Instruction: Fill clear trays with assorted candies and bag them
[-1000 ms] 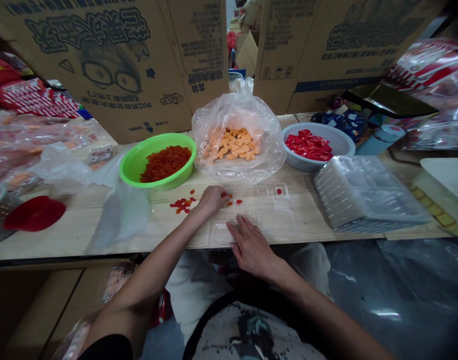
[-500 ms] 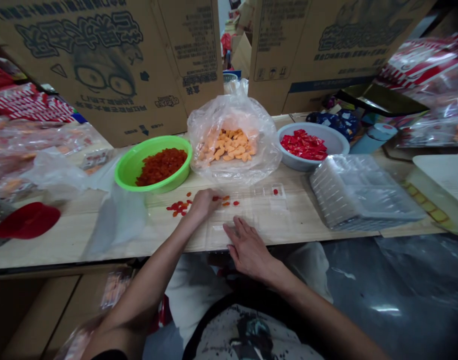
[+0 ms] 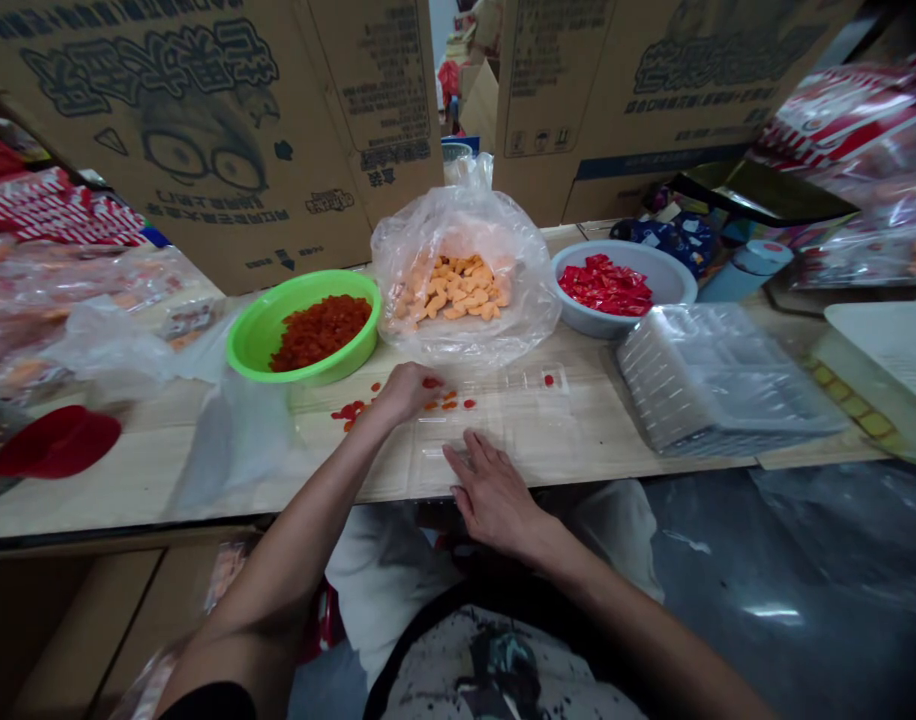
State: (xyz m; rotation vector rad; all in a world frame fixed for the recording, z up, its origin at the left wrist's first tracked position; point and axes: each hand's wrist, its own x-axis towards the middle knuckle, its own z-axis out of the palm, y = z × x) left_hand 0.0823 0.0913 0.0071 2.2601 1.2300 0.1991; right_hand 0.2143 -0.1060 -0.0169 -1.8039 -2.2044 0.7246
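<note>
My left hand is closed in a pinch, with a small red gummy-like piece at its fingertips. It is over the left part of a clear plastic tray. Several orange pieces and a red one lie in the tray near those fingers. Another red piece sits in its far right compartment. My right hand is open, fingers stretched out and resting on the tray's near side. Loose red and orange pieces lie on the table, left of my left hand.
A green bowl holds many dark orange pieces. Beside it are a clear bag of orange snacks and a grey bowl of red packets. Stacked clear trays stand right; a red scoop lies left. Cardboard boxes stand behind.
My left hand has shifted slightly away from me, still pinching a red piece, and another orange piece now shows below its fingers. The right hand has stayed in place.
</note>
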